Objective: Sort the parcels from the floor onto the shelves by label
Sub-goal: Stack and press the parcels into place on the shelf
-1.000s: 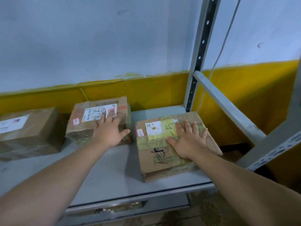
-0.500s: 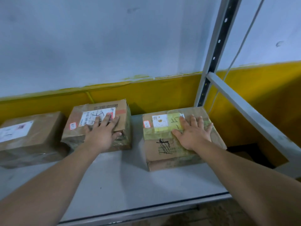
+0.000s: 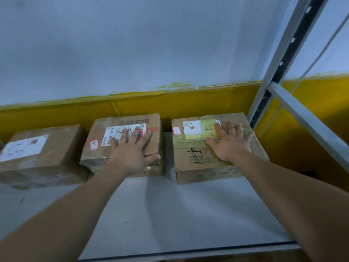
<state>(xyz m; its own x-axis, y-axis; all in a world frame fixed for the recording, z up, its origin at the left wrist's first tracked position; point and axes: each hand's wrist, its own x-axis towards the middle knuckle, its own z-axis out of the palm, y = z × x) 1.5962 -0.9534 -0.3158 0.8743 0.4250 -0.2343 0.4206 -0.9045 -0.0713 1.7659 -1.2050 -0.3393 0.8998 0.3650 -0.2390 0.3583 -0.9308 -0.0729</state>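
Three brown cardboard parcels stand in a row at the back of the grey metal shelf (image 3: 170, 214). My left hand (image 3: 132, 152) lies flat, fingers spread, on top of the middle parcel (image 3: 94, 159), partly covering its white label. My right hand (image 3: 230, 144) lies flat on the right parcel (image 3: 188, 167), which has yellow tape, a white label and black scribbles. Neither hand grips anything. The left parcel (image 3: 47, 157) with a white label stands untouched.
A yellow and white wall runs right behind the parcels. The shelf's grey upright post (image 3: 283, 53) and a sloping side beam (image 3: 311, 125) close off the right end. The shelf's front half is bare grey metal up to its front edge (image 3: 188, 252).
The right parcel has slid back from near the shelf's front toward the wall, now level with the middle parcel. Both hands stayed flat on their parcels.
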